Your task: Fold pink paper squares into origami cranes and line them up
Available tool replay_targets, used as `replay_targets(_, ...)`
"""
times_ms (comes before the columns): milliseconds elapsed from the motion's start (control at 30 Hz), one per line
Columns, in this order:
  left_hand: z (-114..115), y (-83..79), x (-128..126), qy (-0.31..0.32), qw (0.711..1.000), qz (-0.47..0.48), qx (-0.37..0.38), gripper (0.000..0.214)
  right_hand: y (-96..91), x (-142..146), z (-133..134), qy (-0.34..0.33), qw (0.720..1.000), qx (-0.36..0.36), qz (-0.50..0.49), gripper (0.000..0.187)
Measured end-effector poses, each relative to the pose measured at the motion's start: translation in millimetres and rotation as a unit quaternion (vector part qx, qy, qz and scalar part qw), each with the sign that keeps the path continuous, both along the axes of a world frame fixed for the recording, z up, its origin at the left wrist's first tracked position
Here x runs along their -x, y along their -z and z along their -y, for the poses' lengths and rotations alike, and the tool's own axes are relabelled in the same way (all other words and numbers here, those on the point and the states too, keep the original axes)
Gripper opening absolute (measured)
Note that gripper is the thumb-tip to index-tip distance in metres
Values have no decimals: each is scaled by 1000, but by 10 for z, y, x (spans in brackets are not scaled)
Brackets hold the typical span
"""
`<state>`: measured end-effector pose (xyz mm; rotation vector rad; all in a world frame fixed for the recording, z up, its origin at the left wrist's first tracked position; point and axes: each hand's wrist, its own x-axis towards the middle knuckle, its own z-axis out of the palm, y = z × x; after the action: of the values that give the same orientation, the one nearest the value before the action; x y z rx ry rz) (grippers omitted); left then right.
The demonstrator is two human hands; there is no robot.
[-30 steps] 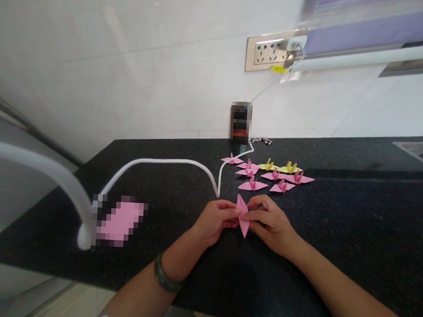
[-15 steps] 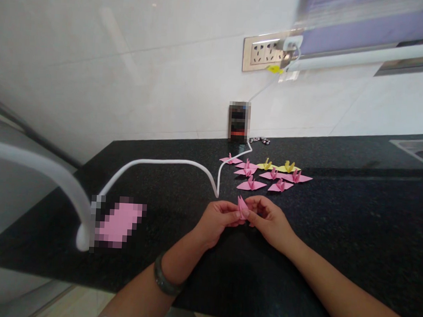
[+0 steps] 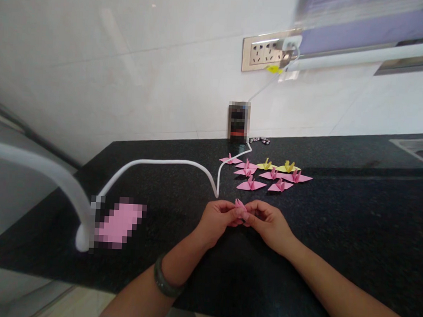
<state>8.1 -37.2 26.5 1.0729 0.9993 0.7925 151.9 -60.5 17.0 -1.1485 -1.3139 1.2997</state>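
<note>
Between my two hands is a small pink origami crane (image 3: 240,205), partly folded, its pointed tips showing above the fingers. My left hand (image 3: 218,222) pinches it from the left, and my right hand (image 3: 269,224) pinches it from the right, the thumbs close together. Fingers cover most of the paper's lower part. Just beyond the hands stand several finished pink paper cranes (image 3: 251,184) in loose rows. Two yellow paper cranes (image 3: 288,167) sit in the back row.
A white cable (image 3: 168,162) loops across the black countertop (image 3: 174,194). A blurred-out dark device (image 3: 238,122) leans on the wall below a socket panel (image 3: 261,52). At left lie a pixelated pink patch (image 3: 121,223) and a white curved stand (image 3: 68,189). A sink edge (image 3: 407,146) shows at right.
The pink paper has tilted and sunk lower between my fingers, so less of it shows. My right hand has shifted slightly down, its fingers closing in nearer to the left.
</note>
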Motion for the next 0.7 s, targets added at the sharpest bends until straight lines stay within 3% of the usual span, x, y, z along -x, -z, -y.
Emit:
replay_targets(200, -19, 45, -3, -22, 1000, 9, -2, 27, 7, -21, 1, -25, 998, 9, 51, 20)
replay_targets(367, 8, 33, -20, -14, 999, 35, -4, 27, 39, -20, 31, 30, 994, -36, 98, 21)
replay_targets(467, 9, 25, -19, 1, 998, 56, 15, 28, 28, -12, 33, 39, 997, -27, 59, 22)
replay_targets(700, -4, 30, -2, 27, 995, 91, 27, 26, -10, -10, 27, -31, 998, -7, -52, 16)
